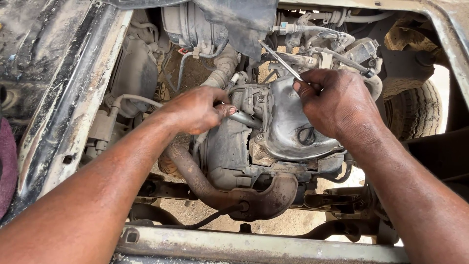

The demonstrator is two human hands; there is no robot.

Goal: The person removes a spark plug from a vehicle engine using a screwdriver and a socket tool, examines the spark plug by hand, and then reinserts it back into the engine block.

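Grey engine cover [286, 122]; rust-brown exhaust pipe [195, 181]; silver metal rod [279, 59]; beige frame [254, 247].

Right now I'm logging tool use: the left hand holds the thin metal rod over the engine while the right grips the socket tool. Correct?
Sides swapped. The head view shows the right hand holding the thin metal rod over the engine, while the left hand grips the socket tool.

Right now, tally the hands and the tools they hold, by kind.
Hands: 2, the left hand and the right hand, both over the engine cover
Thin metal rods: 1, the rod in the right hand
Short metal tools: 1, the socket-like tool in the left hand
Total: 4
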